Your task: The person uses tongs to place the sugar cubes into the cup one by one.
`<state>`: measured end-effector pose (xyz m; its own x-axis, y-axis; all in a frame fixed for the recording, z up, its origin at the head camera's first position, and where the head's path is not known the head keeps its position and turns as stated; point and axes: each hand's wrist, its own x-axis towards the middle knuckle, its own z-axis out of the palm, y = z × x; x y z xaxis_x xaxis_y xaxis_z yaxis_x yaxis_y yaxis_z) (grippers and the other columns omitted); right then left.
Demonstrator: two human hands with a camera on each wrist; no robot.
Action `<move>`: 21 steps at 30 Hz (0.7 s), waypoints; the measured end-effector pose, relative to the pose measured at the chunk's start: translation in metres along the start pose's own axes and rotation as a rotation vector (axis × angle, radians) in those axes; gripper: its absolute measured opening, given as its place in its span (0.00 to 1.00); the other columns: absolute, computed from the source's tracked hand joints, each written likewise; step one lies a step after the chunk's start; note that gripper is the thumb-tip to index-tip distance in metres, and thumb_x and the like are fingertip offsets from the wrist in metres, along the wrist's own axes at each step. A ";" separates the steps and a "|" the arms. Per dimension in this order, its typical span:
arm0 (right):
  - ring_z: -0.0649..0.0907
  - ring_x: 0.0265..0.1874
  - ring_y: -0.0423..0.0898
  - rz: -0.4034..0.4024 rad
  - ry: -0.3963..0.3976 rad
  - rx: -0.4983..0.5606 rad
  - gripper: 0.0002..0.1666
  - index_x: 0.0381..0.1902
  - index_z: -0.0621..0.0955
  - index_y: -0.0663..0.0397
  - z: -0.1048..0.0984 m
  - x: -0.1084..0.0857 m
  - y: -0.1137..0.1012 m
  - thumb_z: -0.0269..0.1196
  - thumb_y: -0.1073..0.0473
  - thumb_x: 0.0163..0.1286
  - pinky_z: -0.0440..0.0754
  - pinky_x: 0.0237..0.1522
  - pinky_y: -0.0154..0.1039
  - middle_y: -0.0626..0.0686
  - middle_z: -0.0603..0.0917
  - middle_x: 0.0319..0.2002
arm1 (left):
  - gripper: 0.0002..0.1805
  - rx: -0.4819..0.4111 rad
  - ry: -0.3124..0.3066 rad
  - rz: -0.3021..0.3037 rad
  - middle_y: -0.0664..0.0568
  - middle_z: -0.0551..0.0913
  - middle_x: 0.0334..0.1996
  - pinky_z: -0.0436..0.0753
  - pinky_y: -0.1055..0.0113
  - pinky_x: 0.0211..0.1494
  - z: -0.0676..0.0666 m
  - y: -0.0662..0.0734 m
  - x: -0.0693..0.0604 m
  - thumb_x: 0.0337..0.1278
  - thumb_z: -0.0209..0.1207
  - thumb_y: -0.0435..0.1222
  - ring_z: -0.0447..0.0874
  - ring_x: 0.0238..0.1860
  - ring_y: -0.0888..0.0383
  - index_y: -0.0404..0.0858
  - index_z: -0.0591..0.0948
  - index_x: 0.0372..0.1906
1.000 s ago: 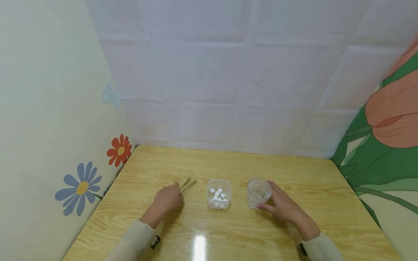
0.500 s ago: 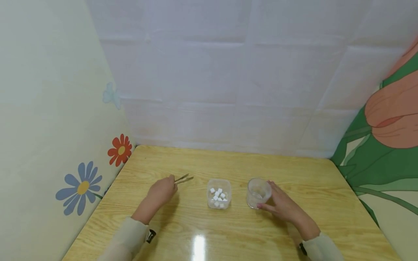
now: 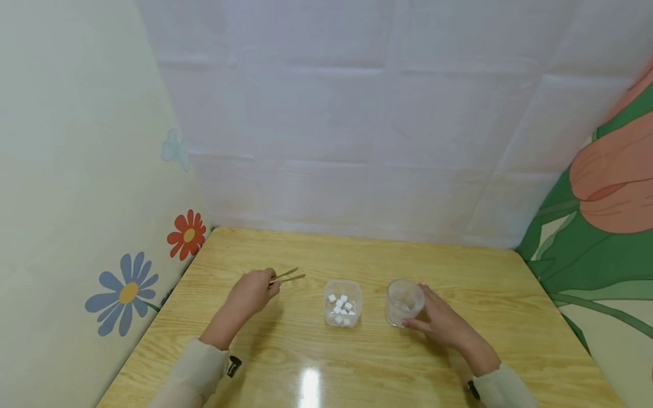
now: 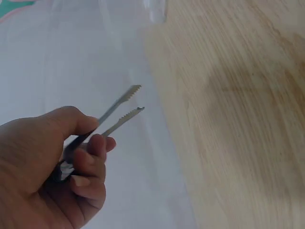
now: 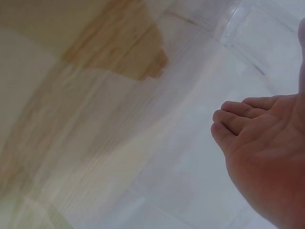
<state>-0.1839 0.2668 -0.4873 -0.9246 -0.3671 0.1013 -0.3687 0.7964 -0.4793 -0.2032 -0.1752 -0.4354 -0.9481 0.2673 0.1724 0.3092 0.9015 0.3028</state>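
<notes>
My left hand (image 3: 251,292) grips small metal tongs (image 3: 288,276) above the left part of the table. In the left wrist view, the tongs (image 4: 116,107) show two serrated tips standing apart with nothing between them; thumb and curled fingers wrap the handle. Right of the tongs, a clear square container (image 3: 342,286) holds several white cubes (image 3: 343,306). Farther right, a clear glass cup (image 3: 404,303) stands upright on the table. My right hand (image 3: 440,320) holds its right side, thumb in front and fingers behind. In the right wrist view, the right hand (image 5: 267,143) shows palm and fingers.
The wooden table (image 3: 326,357) meets a white sheet (image 3: 316,141) at its back edge. A flower-painted wall (image 3: 66,187) borders the left, and a leaf-and-flower painted panel (image 3: 607,226) the right.
My left hand has moved left and away from me, bringing the tongs with it, and the tongs have turned flatter in view. Right hand, glass cup and container stay in place.
</notes>
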 end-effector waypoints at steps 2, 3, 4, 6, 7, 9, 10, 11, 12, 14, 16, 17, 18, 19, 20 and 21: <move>0.60 0.72 0.75 -0.004 0.003 0.001 0.56 0.74 0.62 0.70 0.000 0.000 0.000 0.68 0.37 0.65 0.60 0.66 0.72 0.76 0.62 0.71 | 0.08 -0.018 0.013 0.007 0.49 0.85 0.27 0.79 0.66 0.26 -0.001 0.001 0.001 0.67 0.63 0.36 0.81 0.23 0.60 0.33 0.83 0.40; 0.60 0.72 0.75 -0.003 0.003 0.000 0.56 0.74 0.62 0.69 0.000 0.000 0.000 0.68 0.37 0.65 0.60 0.67 0.71 0.76 0.62 0.71 | 0.08 -0.031 0.015 0.009 0.49 0.85 0.27 0.79 0.66 0.26 -0.002 0.001 0.002 0.67 0.63 0.36 0.81 0.23 0.61 0.33 0.83 0.40; 0.59 0.72 0.75 0.000 0.003 0.001 0.56 0.74 0.61 0.69 0.000 0.000 0.000 0.68 0.36 0.65 0.60 0.67 0.72 0.76 0.62 0.71 | 0.08 -0.042 0.015 0.008 0.49 0.85 0.28 0.79 0.66 0.26 -0.002 0.001 0.003 0.67 0.63 0.36 0.81 0.23 0.61 0.34 0.83 0.41; 0.59 0.72 0.75 0.007 0.000 0.002 0.56 0.75 0.61 0.69 -0.001 0.000 0.000 0.68 0.36 0.65 0.59 0.67 0.71 0.76 0.62 0.72 | 0.08 -0.062 0.007 0.008 0.50 0.86 0.29 0.80 0.66 0.28 -0.003 0.001 0.004 0.67 0.64 0.37 0.82 0.25 0.61 0.35 0.84 0.42; 0.59 0.72 0.75 0.011 0.000 0.001 0.56 0.75 0.61 0.69 -0.001 0.000 0.000 0.68 0.36 0.65 0.59 0.67 0.71 0.76 0.61 0.72 | 0.08 -0.076 0.002 0.011 0.50 0.86 0.30 0.80 0.66 0.28 -0.003 0.000 0.004 0.67 0.64 0.37 0.82 0.26 0.61 0.35 0.84 0.42; 0.59 0.72 0.75 0.014 0.000 0.001 0.56 0.75 0.60 0.68 -0.001 0.000 0.000 0.67 0.35 0.65 0.59 0.67 0.71 0.75 0.61 0.72 | 0.09 -0.093 -0.006 0.016 0.50 0.87 0.32 0.82 0.65 0.31 -0.004 0.000 0.005 0.68 0.64 0.38 0.83 0.28 0.61 0.35 0.85 0.44; 0.59 0.72 0.75 0.013 0.002 0.002 0.56 0.75 0.61 0.68 -0.001 0.001 0.000 0.67 0.36 0.65 0.59 0.67 0.71 0.75 0.61 0.72 | 0.09 -0.102 -0.010 0.021 0.50 0.87 0.33 0.82 0.65 0.32 -0.004 0.000 0.006 0.68 0.64 0.38 0.84 0.29 0.60 0.36 0.85 0.44; 0.59 0.72 0.75 0.010 0.004 0.002 0.56 0.75 0.61 0.68 -0.002 0.001 -0.001 0.68 0.36 0.65 0.59 0.67 0.71 0.76 0.62 0.72 | 0.10 -0.110 -0.014 0.025 0.50 0.87 0.33 0.82 0.65 0.32 -0.004 0.000 0.006 0.68 0.64 0.39 0.84 0.30 0.60 0.36 0.85 0.44; 0.59 0.72 0.75 0.006 0.007 0.002 0.56 0.74 0.61 0.68 -0.002 0.001 -0.001 0.68 0.36 0.65 0.59 0.67 0.71 0.76 0.62 0.72 | 0.10 -0.117 -0.017 0.030 0.50 0.87 0.33 0.82 0.64 0.33 -0.005 0.000 0.006 0.68 0.64 0.39 0.84 0.30 0.60 0.36 0.85 0.45; 0.60 0.72 0.75 0.000 0.010 0.001 0.55 0.74 0.62 0.68 -0.002 0.001 -0.001 0.68 0.37 0.65 0.59 0.67 0.71 0.76 0.63 0.71 | 0.10 -0.126 -0.019 0.040 0.51 0.87 0.33 0.83 0.64 0.33 -0.005 0.000 0.007 0.67 0.64 0.39 0.84 0.30 0.60 0.36 0.84 0.45; 0.60 0.71 0.75 0.000 0.010 -0.002 0.55 0.74 0.62 0.69 -0.001 0.001 -0.001 0.68 0.37 0.65 0.60 0.67 0.71 0.76 0.62 0.71 | 0.10 -0.130 -0.018 0.055 0.50 0.87 0.33 0.83 0.64 0.34 -0.005 0.001 0.007 0.67 0.64 0.39 0.85 0.31 0.59 0.36 0.84 0.45; 0.60 0.71 0.75 0.001 0.008 -0.004 0.56 0.74 0.61 0.70 -0.001 0.000 -0.001 0.68 0.37 0.65 0.60 0.67 0.71 0.76 0.62 0.71 | 0.10 -0.129 -0.016 0.063 0.50 0.87 0.33 0.83 0.63 0.34 -0.005 0.001 0.007 0.67 0.65 0.39 0.85 0.31 0.59 0.36 0.84 0.45; 0.60 0.71 0.75 0.002 0.007 -0.005 0.56 0.74 0.61 0.71 -0.001 0.000 -0.001 0.68 0.36 0.65 0.60 0.67 0.71 0.76 0.62 0.71 | 0.10 -0.125 -0.012 0.071 0.50 0.87 0.34 0.84 0.63 0.35 -0.006 0.002 0.007 0.66 0.65 0.39 0.86 0.32 0.58 0.36 0.85 0.45; 0.60 0.71 0.75 0.003 0.005 -0.006 0.57 0.74 0.61 0.71 -0.001 0.000 -0.001 0.68 0.36 0.65 0.60 0.66 0.71 0.77 0.62 0.71 | 0.11 -0.121 -0.007 0.080 0.49 0.87 0.34 0.84 0.63 0.35 -0.006 0.003 0.007 0.66 0.65 0.38 0.86 0.32 0.58 0.35 0.85 0.46; 0.60 0.71 0.75 0.006 0.003 -0.006 0.57 0.74 0.60 0.72 0.000 0.000 0.000 0.68 0.36 0.65 0.60 0.66 0.71 0.77 0.62 0.71 | 0.11 -0.116 -0.004 0.090 0.49 0.88 0.35 0.84 0.63 0.35 -0.007 0.003 0.007 0.66 0.65 0.39 0.87 0.33 0.57 0.35 0.85 0.46; 0.60 0.71 0.75 0.006 0.002 -0.006 0.57 0.74 0.60 0.72 0.000 0.000 0.000 0.68 0.36 0.65 0.60 0.66 0.71 0.77 0.62 0.71 | 0.11 -0.111 -0.001 0.100 0.49 0.88 0.35 0.84 0.63 0.36 -0.007 0.004 0.006 0.66 0.65 0.39 0.87 0.33 0.57 0.35 0.85 0.46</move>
<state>-0.1840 0.2666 -0.4869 -0.9271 -0.3610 0.1005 -0.3635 0.8016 -0.4747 -0.2075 -0.1723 -0.4261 -0.9121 0.3543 0.2062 0.4085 0.8273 0.3856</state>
